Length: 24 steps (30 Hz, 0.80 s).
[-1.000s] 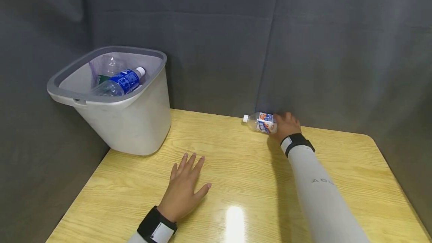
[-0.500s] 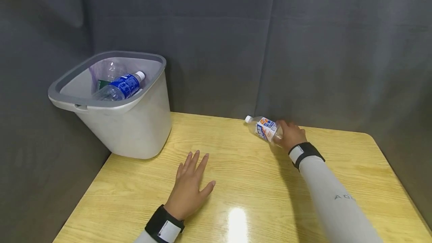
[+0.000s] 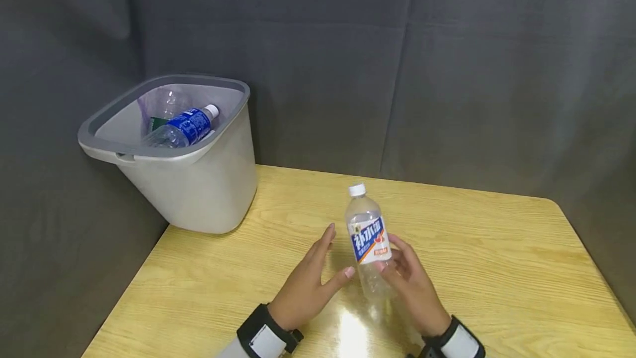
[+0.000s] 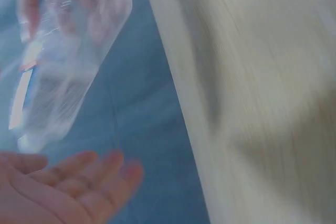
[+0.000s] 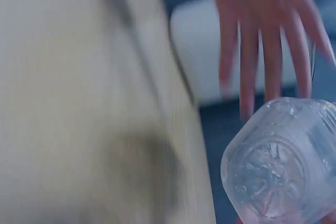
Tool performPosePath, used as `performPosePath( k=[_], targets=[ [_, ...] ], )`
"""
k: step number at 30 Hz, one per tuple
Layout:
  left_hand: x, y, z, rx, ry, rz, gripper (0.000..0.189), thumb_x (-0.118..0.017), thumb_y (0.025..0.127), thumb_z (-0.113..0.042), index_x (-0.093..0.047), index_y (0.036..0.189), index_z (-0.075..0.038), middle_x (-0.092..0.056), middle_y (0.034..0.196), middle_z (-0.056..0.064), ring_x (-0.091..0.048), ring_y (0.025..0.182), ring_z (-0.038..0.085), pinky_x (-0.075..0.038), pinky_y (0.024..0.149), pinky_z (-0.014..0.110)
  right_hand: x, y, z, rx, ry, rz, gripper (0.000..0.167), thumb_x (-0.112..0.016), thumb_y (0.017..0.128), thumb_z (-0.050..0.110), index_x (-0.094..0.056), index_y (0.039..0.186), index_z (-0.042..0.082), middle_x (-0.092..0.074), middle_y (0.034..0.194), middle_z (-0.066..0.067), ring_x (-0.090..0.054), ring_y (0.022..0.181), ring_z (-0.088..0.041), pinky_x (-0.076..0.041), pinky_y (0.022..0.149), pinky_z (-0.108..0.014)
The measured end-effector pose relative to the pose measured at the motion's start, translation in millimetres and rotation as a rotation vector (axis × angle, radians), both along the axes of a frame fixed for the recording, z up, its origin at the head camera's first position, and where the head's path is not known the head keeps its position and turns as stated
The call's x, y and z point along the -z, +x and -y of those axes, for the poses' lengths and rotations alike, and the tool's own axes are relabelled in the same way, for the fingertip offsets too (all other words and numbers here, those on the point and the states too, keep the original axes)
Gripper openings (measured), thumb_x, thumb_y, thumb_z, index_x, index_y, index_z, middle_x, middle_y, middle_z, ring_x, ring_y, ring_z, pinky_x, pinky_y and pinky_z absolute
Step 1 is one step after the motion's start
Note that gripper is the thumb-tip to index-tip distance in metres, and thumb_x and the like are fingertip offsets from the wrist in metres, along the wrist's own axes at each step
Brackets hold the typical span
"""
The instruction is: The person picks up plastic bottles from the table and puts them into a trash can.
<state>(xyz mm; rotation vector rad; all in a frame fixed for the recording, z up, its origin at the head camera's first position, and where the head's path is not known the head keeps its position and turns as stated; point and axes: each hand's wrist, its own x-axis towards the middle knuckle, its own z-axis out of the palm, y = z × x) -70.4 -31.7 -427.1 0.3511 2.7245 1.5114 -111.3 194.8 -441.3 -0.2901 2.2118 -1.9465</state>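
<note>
A clear plastic bottle [image 3: 370, 242] with a white cap and a white, blue and orange label stands nearly upright above the table, tilted a little left. My right hand [image 3: 412, 286] grips it at its lower right side, thumb in front. Just left of the bottle is my left hand [image 3: 310, 286], fingers straight and thumb spread, apart from it. In the left wrist view the bottle [image 4: 68, 61] hangs beyond the open left palm [image 4: 68, 190]. The right wrist view shows the bottle's ribbed base [image 5: 270, 177] close up, with the left hand's fingers [image 5: 270, 51] behind it.
At the back left of the wooden table [image 3: 497, 269] stands a grey bin [image 3: 213, 181]. Inside lie a blue-labelled bottle [image 3: 191, 126] and other clear plastic. A dark grey curtain [image 3: 323, 70] hangs behind the table.
My right hand has lifted the bottle from the table's back edge and brought it nearer, turning it from lying to nearly upright. My left hand has moved right, towards the bottle.
</note>
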Motion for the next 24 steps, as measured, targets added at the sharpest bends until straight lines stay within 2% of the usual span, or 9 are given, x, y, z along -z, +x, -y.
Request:
performPosePath(
  k=[2, 4, 7, 9, 14, 19, 22, 24],
  targets=[
    [0.2, 3.7, -7.1, 0.022, 0.11, 0.02, 0.084, -0.052, 0.101, -0.056, 0.002, 0.162, -0.036, -0.035, 0.162, 0.005, -0.052, 0.138, 0.026, -0.047, 0.111, 0.044, 0.7, 22.7, 10, -0.011, -0.047, -0.003, 0.061, -0.061, 0.1, 0.011, -0.035, 0.154, 0.019, -0.06, 0.128, -0.011, -0.062, 0.113, -0.015, -0.053, 0.093, -0.03],
    [0.2, 6.7, -12.9, 0.041, 0.2, 0.022, 0.084, -0.055, 0.101, -0.049, 0.002, 0.162, -0.038, -0.046, 0.153, 0.004, -0.061, 0.125, 0.02, -0.053, 0.103, 0.035, 2.8, 37.9, 18, -0.009, -0.066, 0.018, 0.061, -0.062, 0.099, 0.013, -0.036, 0.154, 0.023, -0.059, 0.132, -0.011, -0.06, 0.122, -0.024, -0.053, 0.099, -0.039],
    [-1.2, 9.0, -19.0, 0.049, 0.285, 0.039, 0.082, -0.059, 0.101, -0.044, -0.003, 0.161, -0.04, -0.053, 0.142, 0.002, -0.063, 0.116, 0.016, -0.054, 0.097, 0.029, 5.4, 49.8, 24, -0.013, -0.102, 0.062, 0.061, -0.061, 0.1, 0.015, -0.036, 0.154, 0.027, -0.055, 0.142, -0.011, -0.052, 0.134, -0.037, -0.049, 0.106, -0.05],
    [-1.8, 9.7, -21.2, 0.05, 0.313, 0.051, 0.082, -0.061, 0.1, -0.043, -0.005, 0.16, -0.041, -0.054, 0.139, 0.002, -0.063, 0.115, 0.015, -0.054, 0.096, 0.028, 7.4, 53.3, 26, -0.012, -0.125, 0.089, 0.06, -0.06, 0.1, 0.016, -0.037, 0.153, 0.03, -0.052, 0.146, -0.011, -0.049, 0.138, -0.038, -0.048, 0.109, -0.047],
    [-2.6, 11.0, -21.6, 0.038, 0.318, 0.052, 0.082, -0.063, 0.099, -0.042, -0.008, 0.159, -0.042, -0.055, 0.137, 0.001, -0.063, 0.115, 0.016, -0.053, 0.097, 0.029, 9.1, 54.3, 27, -0.027, -0.157, 0.105, 0.06, -0.059, 0.1, 0.014, -0.036, 0.153, 0.032, -0.05, 0.149, -0.011, -0.051, 0.138, -0.032, -0.048, 0.103, -0.023],
    [-5.6, 11.6, -16.8, 0.031, 0.281, 0.057, 0.084, -0.063, 0.098, -0.045, -0.007, 0.16, -0.041, -0.054, 0.138, 0.0, -0.061, 0.116, 0.015, -0.053, 0.097, 0.029, 6.9, 54.4, 28, -0.046, -0.161, 0.083, 0.06, -0.059, 0.101, 0.014, -0.036, 0.154, 0.03, -0.05, 0.149, -0.011, -0.054, 0.135, -0.022, -0.048, 0.102, -0.021],
    [-18.0, 11.3, -6.3, 0.01, 0.267, 0.044, 0.086, -0.067, 0.097, -0.042, -0.009, 0.161, -0.04, -0.053, 0.14, -0.002, -0.06, 0.117, 0.014, -0.051, 0.1, 0.03, 6.0, 54.0, 26, -0.056, -0.14, -0.031, 0.055, -0.052, 0.104, 0.01, -0.036, 0.155, 0.021, -0.053, 0.143, -0.013, -0.058, 0.127, -0.012, -0.051, 0.1, -0.022],
    [-35.4, 10.8, 5.6, -0.029, 0.242, -0.013, 0.088, -0.071, 0.095, -0.038, -0.013, 0.161, -0.037, -0.055, 0.139, -0.003, -0.06, 0.118, 0.014, -0.051, 0.101, 0.032, 5.7, 53.4, 23, -0.067, -0.132, -0.12, 0.05, -0.045, 0.107, 0.009, -0.035, 0.155, 0.012, -0.055, 0.137, -0.016, -0.061, 0.122, -0.01, -0.053, 0.099, -0.023]
  ],
)
